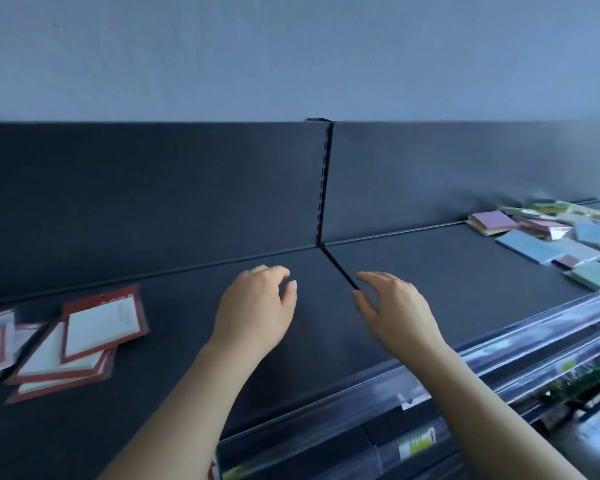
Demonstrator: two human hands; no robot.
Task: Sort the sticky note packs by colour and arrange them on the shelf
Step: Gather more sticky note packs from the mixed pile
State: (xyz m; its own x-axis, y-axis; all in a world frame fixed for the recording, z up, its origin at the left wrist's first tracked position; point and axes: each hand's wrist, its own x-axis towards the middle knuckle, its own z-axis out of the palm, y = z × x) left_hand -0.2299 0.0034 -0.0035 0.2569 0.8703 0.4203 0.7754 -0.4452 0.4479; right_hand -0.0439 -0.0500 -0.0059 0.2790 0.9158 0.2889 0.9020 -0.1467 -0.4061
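A jumbled pile of sticky note packs (555, 233) lies at the far right of the dark top shelf (430, 271); I see purple, blue, green and pink ones overlapping. My left hand (257, 306) hovers over the middle of the shelf with loosely curled fingers and holds nothing. My right hand (395, 310) hovers just right of the seam between the two shelf boards, fingers relaxed, also holding nothing. Both hands are well left of the pile.
Red-bordered white packs (97, 320) lie overlapped at the shelf's left end. A dark back panel (187, 188) rises behind the shelf. A clear price rail (499, 358) runs along the front edge, with lower shelves and goods below at right.
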